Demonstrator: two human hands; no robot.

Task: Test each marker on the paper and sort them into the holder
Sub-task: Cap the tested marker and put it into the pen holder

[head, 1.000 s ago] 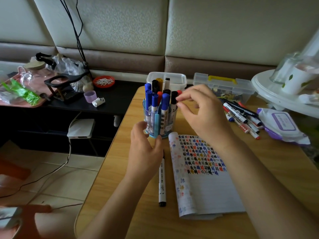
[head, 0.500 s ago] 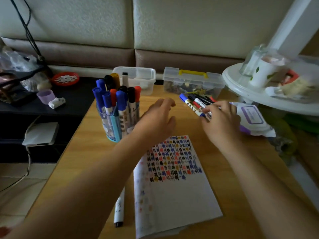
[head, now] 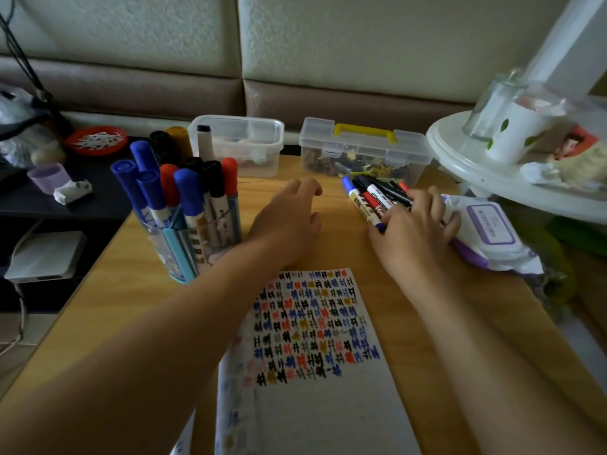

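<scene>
A clear holder [head: 184, 254] stands at the table's left, packed with several blue, red and black capped markers [head: 187, 192]. White paper [head: 315, 405] lies in front of me, its upper part covered in coloured test marks. Loose markers [head: 377, 192] lie in a pile at the back right. My right hand [head: 417, 231] rests on that pile, and its thumb and fingers curl round a blue-capped marker [head: 356, 198]. My left hand [head: 285, 221] hovers with relaxed fingers just right of the holder and holds nothing.
A clear tub [head: 243, 142] and a clear box with a yellow handle [head: 361, 149] stand at the table's back. A pack of wipes [head: 489, 224] lies right of my right hand, under a white round stand [head: 492, 182]. The table edge runs along the left.
My right hand has gone from the holder's top to the loose marker pile and closed on the blue-capped one. My left hand has let go of the holder and moved right.
</scene>
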